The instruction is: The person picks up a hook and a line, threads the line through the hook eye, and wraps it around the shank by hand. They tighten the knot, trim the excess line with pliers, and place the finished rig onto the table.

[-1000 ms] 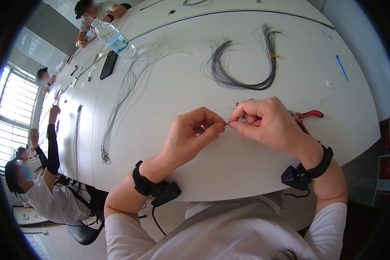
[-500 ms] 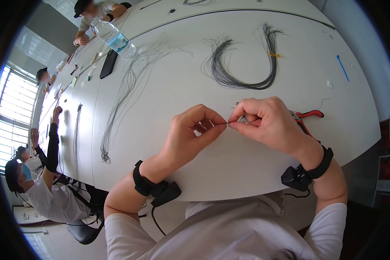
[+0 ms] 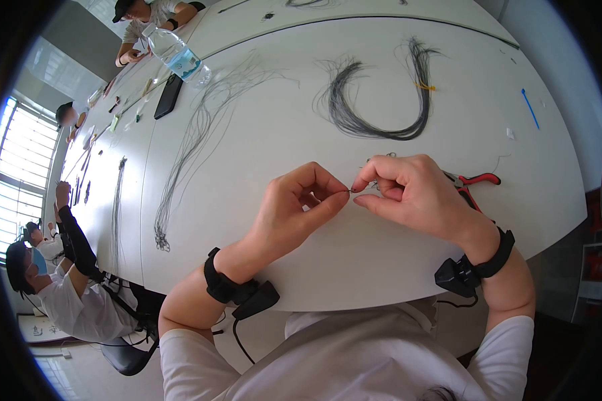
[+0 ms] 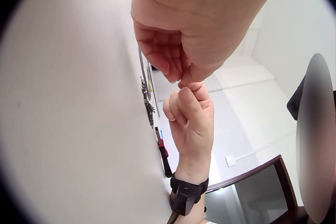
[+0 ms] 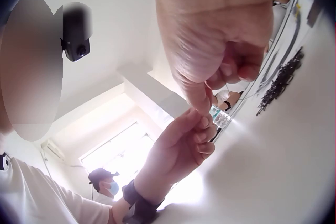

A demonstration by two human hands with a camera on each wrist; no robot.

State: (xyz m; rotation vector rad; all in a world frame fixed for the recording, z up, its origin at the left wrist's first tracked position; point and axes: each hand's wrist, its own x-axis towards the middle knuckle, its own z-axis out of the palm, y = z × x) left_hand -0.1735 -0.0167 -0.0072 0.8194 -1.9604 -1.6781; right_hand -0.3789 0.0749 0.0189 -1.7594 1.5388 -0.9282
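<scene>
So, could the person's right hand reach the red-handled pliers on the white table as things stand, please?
Probably yes: the red-handled pliers lie right beside the right hand with nothing between, though it is pinching a small metal piece.

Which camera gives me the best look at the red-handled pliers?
The head view: the red-handled pliers lie on the white table behind the right hand, both handles clear, the nose hidden by that hand. The left wrist view shows only an edge-on sliver of them. The right wrist view shows none.

White table (image 3: 261, 147), black cord bundle (image 3: 374, 130), red-handled pliers (image 3: 480, 179), blue tie (image 3: 530, 108), black wristbands (image 3: 222, 284)
</scene>
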